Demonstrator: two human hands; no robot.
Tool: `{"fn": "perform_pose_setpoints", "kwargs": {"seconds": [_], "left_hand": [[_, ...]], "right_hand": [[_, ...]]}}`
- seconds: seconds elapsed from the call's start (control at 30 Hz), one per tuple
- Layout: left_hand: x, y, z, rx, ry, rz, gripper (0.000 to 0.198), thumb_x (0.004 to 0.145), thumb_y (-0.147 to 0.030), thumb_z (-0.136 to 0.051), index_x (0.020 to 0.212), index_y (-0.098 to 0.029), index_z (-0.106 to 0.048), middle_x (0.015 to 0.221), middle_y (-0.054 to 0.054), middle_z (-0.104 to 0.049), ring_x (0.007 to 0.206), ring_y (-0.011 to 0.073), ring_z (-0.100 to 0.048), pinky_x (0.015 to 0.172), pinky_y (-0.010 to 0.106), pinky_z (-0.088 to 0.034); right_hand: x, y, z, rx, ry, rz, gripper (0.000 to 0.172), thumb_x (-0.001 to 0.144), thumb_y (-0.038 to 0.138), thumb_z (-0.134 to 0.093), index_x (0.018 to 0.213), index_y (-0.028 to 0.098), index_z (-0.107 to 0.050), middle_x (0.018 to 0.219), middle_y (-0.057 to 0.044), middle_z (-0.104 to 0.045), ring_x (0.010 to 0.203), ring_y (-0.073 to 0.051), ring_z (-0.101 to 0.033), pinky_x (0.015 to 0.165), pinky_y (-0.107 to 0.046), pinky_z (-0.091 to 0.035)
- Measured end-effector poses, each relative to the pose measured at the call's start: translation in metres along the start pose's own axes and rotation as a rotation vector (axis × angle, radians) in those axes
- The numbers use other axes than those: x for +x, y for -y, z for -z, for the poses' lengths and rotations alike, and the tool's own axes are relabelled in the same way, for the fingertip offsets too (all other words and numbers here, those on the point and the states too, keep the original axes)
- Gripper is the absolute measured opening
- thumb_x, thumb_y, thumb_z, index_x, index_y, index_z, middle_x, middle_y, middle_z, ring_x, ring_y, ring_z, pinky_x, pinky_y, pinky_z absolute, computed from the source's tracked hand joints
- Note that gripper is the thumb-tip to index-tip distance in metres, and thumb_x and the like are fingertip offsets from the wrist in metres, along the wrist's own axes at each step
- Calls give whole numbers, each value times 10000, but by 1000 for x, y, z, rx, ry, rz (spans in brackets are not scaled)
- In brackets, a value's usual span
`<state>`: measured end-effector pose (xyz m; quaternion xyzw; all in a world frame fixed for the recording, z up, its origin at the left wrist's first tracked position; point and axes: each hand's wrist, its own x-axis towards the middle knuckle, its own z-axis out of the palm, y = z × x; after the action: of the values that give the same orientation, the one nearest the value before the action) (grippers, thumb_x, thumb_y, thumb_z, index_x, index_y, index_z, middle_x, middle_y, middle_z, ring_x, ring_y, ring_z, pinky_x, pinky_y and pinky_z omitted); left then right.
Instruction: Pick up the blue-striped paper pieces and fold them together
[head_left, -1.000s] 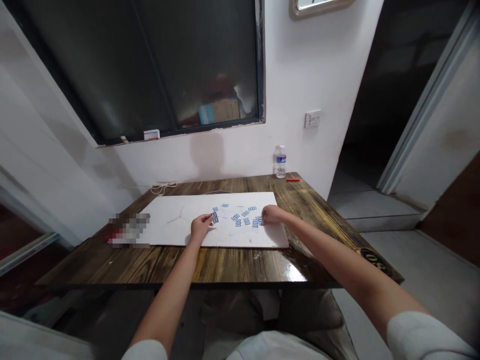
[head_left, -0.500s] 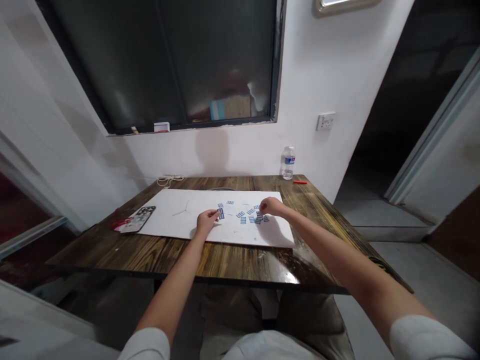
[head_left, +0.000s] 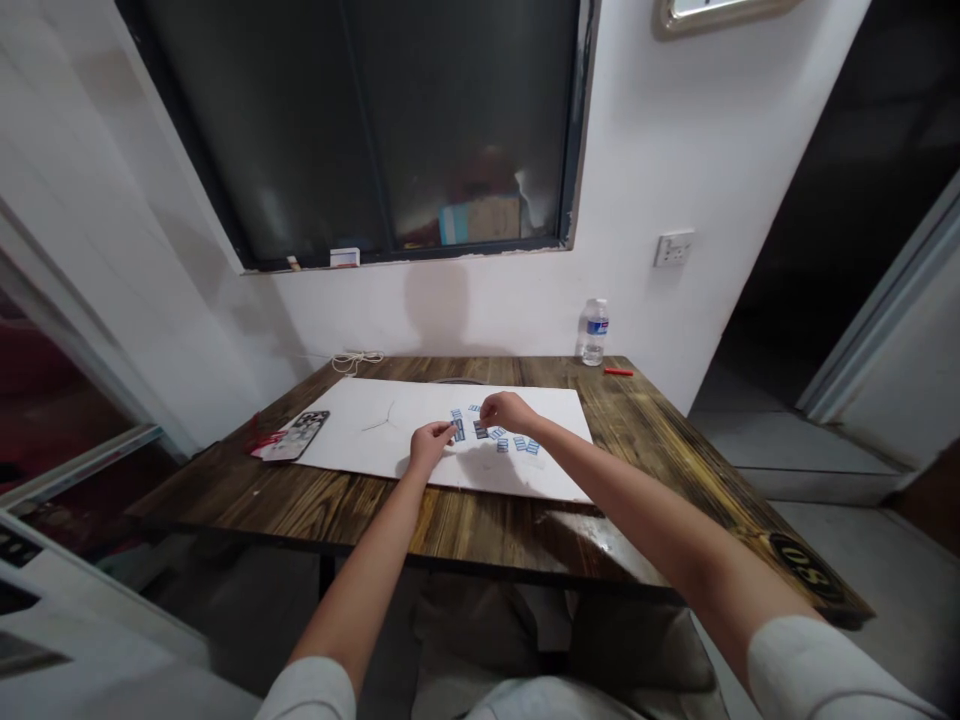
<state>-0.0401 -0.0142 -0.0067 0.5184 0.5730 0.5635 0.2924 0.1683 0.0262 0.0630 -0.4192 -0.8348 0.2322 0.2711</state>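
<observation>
Left hand: The person's bare left hand [head_left: 431,447], half closed, with its fingertips [head_left: 451,431] against the edge of a small blue-and-white paper strip [head_left: 459,430]; whether it has hold of the strip cannot be told.

Right hand: The bare right hand [head_left: 506,411], knuckles up and fingers curled downward, sits over a shadowed rectangular paper piece [head_left: 480,430]. The fingers hide the contact, so any hold cannot be told.

Pieces: More small blue-and-white rectangular paper pieces [head_left: 521,443] lie scattered around and just beyond both hands. Their print is too small to read.

Sheet: A broad, matte white sheet of card [head_left: 525,472] lies beneath the pieces, marked by a thin, forked grey line [head_left: 382,418].

Table: A dark-stained wooden table [head_left: 480,530] with streaked grain and a glossy finish bears the sheet.

Table's left side: A smartphone in a patterned case [head_left: 296,435] rests on a red item [head_left: 262,443], which is mostly hidden and hard to make out.

Far edge: A clear plastic water bottle [head_left: 593,332] stands near a slim red stick [head_left: 618,371], well apart from a coiled white cord [head_left: 357,361].
</observation>
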Motion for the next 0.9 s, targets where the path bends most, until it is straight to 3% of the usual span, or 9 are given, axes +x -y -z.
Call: {"fn": "perform_pose_setpoints", "kwargs": {"seconds": [0.37,0.9], "left_hand": [[1,3,1,14,18,-11,315,615,-433,-786,773,-164,-743,687,34,-728,566,171,-661,605,270,-502],[-1,5,1,10,67,-44,361,616,-478,-784,788,-161,-758,685,44,-728,580,175,-654,633,275,-497]], "right_hand": [[14,7,-29,36,-14,17,100,678,176,-793,765,191,-746,754,-1,-735,736,-140,-651,675,-218,-436],[16,3,-44,25,-114,-32,169,671,210,-807,814,185,-722,800,-21,-728,740,-149,-646,646,-220,-424]]}}
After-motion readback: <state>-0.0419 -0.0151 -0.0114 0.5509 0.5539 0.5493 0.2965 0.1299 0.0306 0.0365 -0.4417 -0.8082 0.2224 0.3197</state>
